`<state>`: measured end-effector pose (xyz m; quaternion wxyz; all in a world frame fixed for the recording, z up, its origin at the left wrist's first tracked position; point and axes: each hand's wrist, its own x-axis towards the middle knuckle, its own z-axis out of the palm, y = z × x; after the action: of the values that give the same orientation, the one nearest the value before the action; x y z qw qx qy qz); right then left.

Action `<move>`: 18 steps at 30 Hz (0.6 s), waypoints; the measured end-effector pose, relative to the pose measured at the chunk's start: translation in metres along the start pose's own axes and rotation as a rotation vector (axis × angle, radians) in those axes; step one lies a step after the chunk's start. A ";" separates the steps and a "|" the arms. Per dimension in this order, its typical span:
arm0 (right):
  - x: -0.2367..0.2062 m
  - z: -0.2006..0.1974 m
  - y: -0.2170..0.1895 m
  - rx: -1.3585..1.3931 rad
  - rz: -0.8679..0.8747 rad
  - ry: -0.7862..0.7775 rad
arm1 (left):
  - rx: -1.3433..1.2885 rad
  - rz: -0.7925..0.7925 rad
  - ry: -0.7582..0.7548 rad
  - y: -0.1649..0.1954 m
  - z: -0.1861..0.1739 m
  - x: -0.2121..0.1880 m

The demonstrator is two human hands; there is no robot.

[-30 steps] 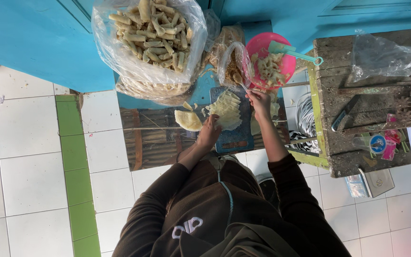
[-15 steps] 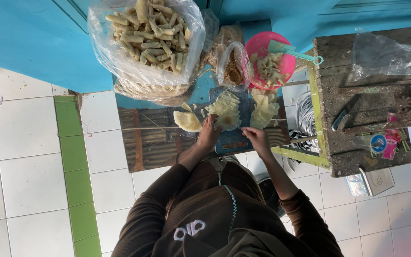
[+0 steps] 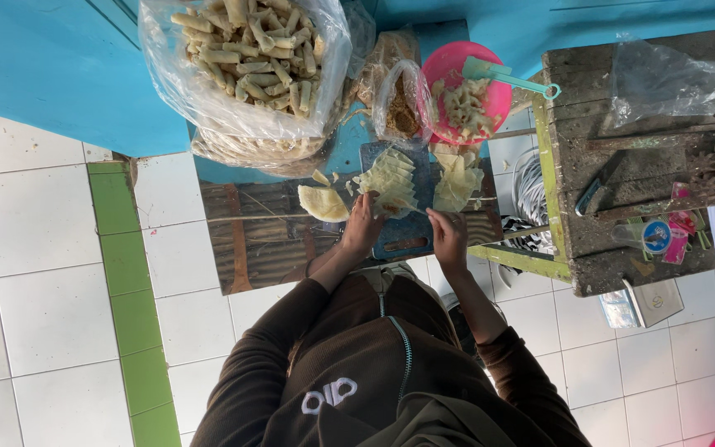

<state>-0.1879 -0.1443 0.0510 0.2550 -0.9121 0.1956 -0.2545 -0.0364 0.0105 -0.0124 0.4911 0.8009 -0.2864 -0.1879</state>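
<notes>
Both hands are down on the blue cutting board (image 3: 403, 232), which lies on the low wooden surface (image 3: 250, 240) in front of the person. The left hand (image 3: 363, 228) has its fingers curled and pressed onto the near edge of the fanned stack of thin pale wrappers (image 3: 391, 178) at the board's left side, and its grip is pinching one sheet there. The right hand (image 3: 448, 236) rests on the board just beside that, fingers bent downward; whether its grip has hold of anything I cannot tell from here. A second heap of wrappers (image 3: 457, 182) sits at the right edge of the board, just above the right hand. Off to the left, one folded pale wrapper (image 3: 323, 203) lies alone on the surface, near the left hand but not touching it. Beyond the board stands a pink bowl (image 3: 467, 91) with pale pieces in it, and a teal scraper (image 3: 506, 76) rests across its rim. Beside the bowl is a small clear bag (image 3: 403, 103) with brown filling. Farther left bulges a big clear plastic bag of rolled sticks (image 3: 246, 58). To the right is a worn workbench (image 3: 631, 165). The floor is white tile (image 3: 51, 298) with a green strip.
</notes>
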 end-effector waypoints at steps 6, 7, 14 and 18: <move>-0.003 0.021 0.023 0.348 0.309 -0.171 | -0.034 0.020 0.056 -0.007 0.001 -0.002; 0.000 0.024 0.026 0.402 0.357 -0.168 | -0.046 0.007 0.047 -0.007 0.001 -0.001; 0.105 0.039 0.017 0.607 0.500 0.144 | -0.090 0.001 0.016 -0.005 -0.007 0.002; 0.159 0.044 0.000 0.193 0.249 0.160 | -0.123 0.067 0.019 -0.004 -0.008 0.006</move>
<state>-0.0372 -0.2062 0.0766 0.3545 -0.8290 0.3013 -0.3103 -0.0259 0.0141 -0.0126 0.5480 0.7609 -0.2966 -0.1809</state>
